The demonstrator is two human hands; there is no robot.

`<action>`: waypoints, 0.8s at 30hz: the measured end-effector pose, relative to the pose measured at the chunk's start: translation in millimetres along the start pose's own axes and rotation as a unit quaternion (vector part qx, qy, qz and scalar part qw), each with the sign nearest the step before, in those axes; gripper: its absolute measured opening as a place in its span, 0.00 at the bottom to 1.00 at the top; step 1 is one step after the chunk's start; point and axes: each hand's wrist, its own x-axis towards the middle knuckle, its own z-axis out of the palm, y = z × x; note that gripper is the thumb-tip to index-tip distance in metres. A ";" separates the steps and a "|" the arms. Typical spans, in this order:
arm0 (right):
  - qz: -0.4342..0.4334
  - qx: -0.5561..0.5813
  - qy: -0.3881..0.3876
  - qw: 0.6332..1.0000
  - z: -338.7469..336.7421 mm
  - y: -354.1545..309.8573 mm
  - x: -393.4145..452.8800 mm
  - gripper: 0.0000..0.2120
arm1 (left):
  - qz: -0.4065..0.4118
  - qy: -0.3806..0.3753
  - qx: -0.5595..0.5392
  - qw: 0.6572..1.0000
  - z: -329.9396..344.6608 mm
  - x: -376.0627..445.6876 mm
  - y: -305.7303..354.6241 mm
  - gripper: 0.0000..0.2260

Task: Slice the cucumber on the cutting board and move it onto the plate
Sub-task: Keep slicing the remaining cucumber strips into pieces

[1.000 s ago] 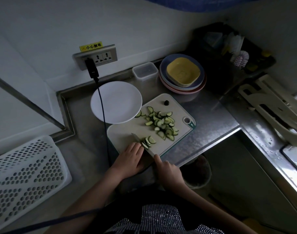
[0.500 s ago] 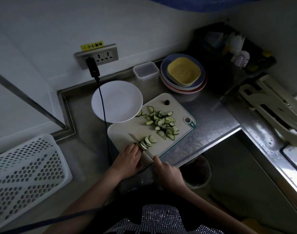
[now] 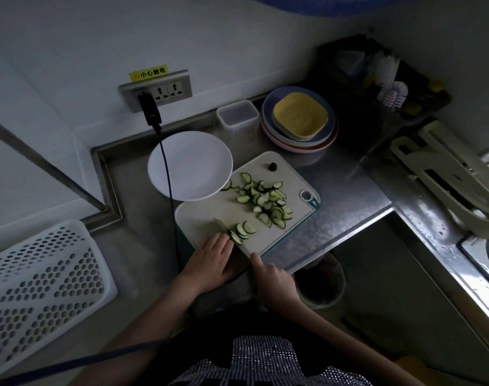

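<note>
Right now the cutting board [image 3: 210, 218] is the stage, so everything gets placed from it: the steel counter [image 3: 335, 196] lies under it, and the white plate [image 3: 190, 165] sits at its far left corner, overlapping the edge and bare of any cucumber. On the board's middle and right side lies the big pile of cut slices [image 3: 265, 201], with a dark cucumber end [image 3: 273, 166] alone near the far edge. At the near edge the left hand [image 3: 210, 260] covers the uncut remainder, fingers curled down on it, though how much cucumber is left under there I cannot tell. Beside it the right hand [image 3: 274, 280] is wrapped round the handle, forefinger reaching toward the blade, and the knife [image 3: 232, 236] lies angled across the near corner with a small fan of fresh slices [image 3: 242, 231] leaning against its far side. My read is that slicing is nearly done and plating has not begun. To do this bit well, keep those left fingertips tucked back as the stub shrinks, let the blade ride close to the knuckles, take thin even strokes, and mind the dark cable [image 3: 168, 176] crossing the board's left edge.
</note>
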 end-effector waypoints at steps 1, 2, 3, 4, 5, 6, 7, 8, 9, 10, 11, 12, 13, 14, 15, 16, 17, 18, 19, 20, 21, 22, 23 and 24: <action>-0.001 0.001 0.001 1.000 0.2 0.1 0.2 0.19 | 0.001 0.002 0.000 1.000 -0.4 -0.2 0.4 0.26; -0.002 0.003 0.003 1.000 0.6 0.4 0.5 0.20 | 0.005 0.006 0.002 1.000 -1.0 0.1 0.4 0.26; -0.003 0.005 0.005 1.000 0.7 0.8 0.8 0.20 | 0.008 0.009 0.004 1.000 -1.5 0.4 0.2 0.26; -0.004 0.007 0.007 1.000 1.0 1.4 0.4 0.20 | 0.011 0.015 0.006 1.000 -1.7 0.9 -0.1 0.26; -0.007 0.010 0.010 1.000 0.7 2.0 -0.6 0.20 | 0.016 0.024 0.008 1.000 -1.9 1.0 0.0 0.26; -0.010 0.013 0.013 1.000 0.4 2.8 -1.7 0.20 | 0.021 0.035 0.010 0.999 -2.1 1.3 0.5 0.25; -0.016 0.014 0.018 1.000 -0.2 3.1 -3.0 0.19 | 0.028 0.040 0.011 0.999 -3.5 1.3 1.1 0.24; -0.022 0.016 0.020 0.999 -0.6 3.0 -4.4 0.18 | 0.031 0.043 0.013 0.999 -4.4 1.4 1.2 0.24; -0.029 0.016 0.022 0.999 -1.1 2.2 -5.6 0.17 | 0.031 0.042 0.014 0.999 -5.0 1.2 1.1 0.25; -0.033 0.017 0.022 0.999 -0.7 1.4 -6.2 0.17 | 0.029 0.042 0.013 0.999 -4.9 0.5 0.9 0.26; -0.035 0.019 0.020 0.999 -0.3 0.9 -6.5 0.16 | 0.027 0.042 0.008 0.999 -4.4 -0.4 1.0 0.26; -0.033 0.020 0.019 0.999 0.4 0.9 -6.1 0.16 | 0.025 0.047 0.005 0.999 -3.0 -0.8 1.1 0.26; -0.031 0.021 0.020 0.999 1.1 1.0 -5.7 0.16 | 0.022 0.049 0.005 0.999 -2.4 -0.8 1.2 0.25; -0.028 0.021 0.021 0.999 2.2 1.3 -5.3 0.15 | 0.019 0.054 0.007 0.998 -2.2 -0.6 1.1 0.24; -0.026 0.020 0.022 0.999 3.1 1.5 -4.9 0.15 | 0.015 0.057 0.011 0.998 -1.9 -0.6 0.7 0.24; -0.025 0.017 0.020 0.999 4.2 1.9 -4.6 0.16 | 0.014 0.058 0.015 0.998 -2.1 -0.9 0.5 0.24; -0.024 0.015 0.020 0.999 4.9 2.0 -4.5 0.16 | 0.013 0.056 0.016 0.998 -3.5 -1.4 1.1 0.24; -0.023 0.014 0.019 0.999 5.4 2.1 -4.4 0.16 | 0.013 0.056 0.016 0.998 -4.3 -2.0 1.6 0.24; -0.024 0.014 0.020 0.999 5.3 1.7 -4.2 0.16 | 0.013 0.057 0.016 0.998 -5.0 -2.2 2.1 0.24; -0.026 0.016 0.020 0.999 5.2 1.4 -3.9 0.16 | 0.012 0.057 0.016 0.998 -5.0 -2.0 2.2 0.24; -0.028 0.018 0.021 0.999 4.6 1.2 -4.0 0.16 | 0.009 0.054 0.015 0.998 -4.8 -1.8 2.2 0.24; -0.029 0.020 0.020 0.999 4.1 1.0 -4.4 0.16 | 0.006 0.051 0.015 0.999 -4.2 -1.7 2.2 0.24; -0.030 0.021 0.019 0.999 3.2 0.7 -4.9 0.16 | 0.003 0.047 0.015 0.999 -3.5 -1.5 2.1 0.23; -0.030 0.022 0.020 0.999 2.6 0.6 -5.2 0.16 | 0.002 0.043 0.016 0.999 -2.8 -1.3 1.7 0.23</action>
